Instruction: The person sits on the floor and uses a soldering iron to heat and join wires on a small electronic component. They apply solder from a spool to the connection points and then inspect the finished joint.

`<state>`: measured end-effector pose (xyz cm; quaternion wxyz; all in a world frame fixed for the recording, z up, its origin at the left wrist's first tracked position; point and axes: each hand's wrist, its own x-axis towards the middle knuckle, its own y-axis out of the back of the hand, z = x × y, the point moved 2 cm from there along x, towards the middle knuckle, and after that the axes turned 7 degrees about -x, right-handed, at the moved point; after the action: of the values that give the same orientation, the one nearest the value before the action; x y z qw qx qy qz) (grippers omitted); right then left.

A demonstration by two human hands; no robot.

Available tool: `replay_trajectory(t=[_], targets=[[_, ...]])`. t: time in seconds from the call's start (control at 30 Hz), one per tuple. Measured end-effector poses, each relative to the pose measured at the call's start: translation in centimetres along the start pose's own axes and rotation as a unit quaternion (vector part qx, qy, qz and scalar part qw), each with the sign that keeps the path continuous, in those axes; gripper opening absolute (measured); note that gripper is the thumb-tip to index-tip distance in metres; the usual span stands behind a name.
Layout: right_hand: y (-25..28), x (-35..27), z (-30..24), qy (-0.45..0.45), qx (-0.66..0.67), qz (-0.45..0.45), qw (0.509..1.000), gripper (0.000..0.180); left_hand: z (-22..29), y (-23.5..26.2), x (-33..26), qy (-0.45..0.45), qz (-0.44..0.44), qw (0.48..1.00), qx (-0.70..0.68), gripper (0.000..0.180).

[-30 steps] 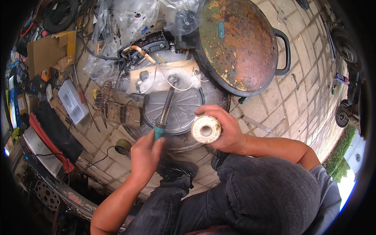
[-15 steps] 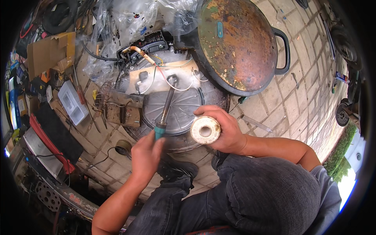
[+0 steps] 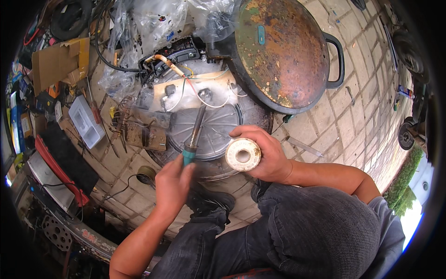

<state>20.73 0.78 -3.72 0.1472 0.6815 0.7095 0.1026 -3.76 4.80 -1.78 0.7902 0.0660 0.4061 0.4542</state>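
Note:
My left hand [image 3: 173, 188] is wrapped round the teal handle of a soldering iron [image 3: 197, 128], its metal shaft pointing away from me. The iron's tip is close to a dark spot on a pale, scorched sheet [image 3: 188, 88] with white, red and green wires over it. My right hand [image 3: 267, 156] grips a white spool of solder [image 3: 243, 155], its round end facing up. From the fingers a thin strand of solder [image 3: 222, 133] reaches toward the iron. Beneath both hands lies a round, grey ribbed metal cover [image 3: 218, 139].
Beyond the work sits a rusty lidded pan [image 3: 283, 51] with a black handle [image 3: 339, 60]. A small metal box [image 3: 148, 135] stands left of the cover. Further left are a clear plastic tray [image 3: 87, 122], a cardboard box [image 3: 60, 65] and tools. Clear plastic bags [image 3: 158, 23] lie at the back.
The iron's tip has drawn back slightly toward me from the dark spot. A faint haze now lies over the small metal box. My right hand is nearly still.

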Motion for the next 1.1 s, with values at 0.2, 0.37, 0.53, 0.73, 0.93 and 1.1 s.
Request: replay_trajectory(t=[0.2, 0.37, 0.53, 0.73, 0.93, 1.1], targets=[[0.02, 0.01, 0.00, 0.002, -0.008, -0.007, 1.000, 0.054, -0.02, 0.04, 0.17, -0.017, 0.000, 1.000, 0.013, 0.033], [0.01, 0.08, -0.01, 0.003, -0.002, 0.007, 1.000, 0.051, 0.16, 0.06, 0.02, 0.003, -0.009, 1.000, 0.013, 0.033], [-0.15, -0.09, 0.20, 0.001, -0.004, -0.006, 1.000, 0.054, -0.05, 0.00, 0.12, -0.014, -0.002, 1.000, 0.006, 0.034], [-0.08, 0.08, 0.03, 0.001, -0.005, 0.002, 1.000, 0.050, -0.01, 0.07, 0.06, -0.003, -0.002, 1.000, 0.016, 0.033], [-0.08, 0.15, 0.01, 0.004, -0.005, 0.001, 1.000, 0.051, -0.31, -0.02, 0.04, -0.008, 0.004, 1.000, 0.001, 0.033], [-0.07, 0.05, 0.14, 0.003, -0.003, 0.001, 1.000, 0.051, -0.07, 0.21, 0.15, 0.013, -0.013, 1.000, 0.020, 0.033]])
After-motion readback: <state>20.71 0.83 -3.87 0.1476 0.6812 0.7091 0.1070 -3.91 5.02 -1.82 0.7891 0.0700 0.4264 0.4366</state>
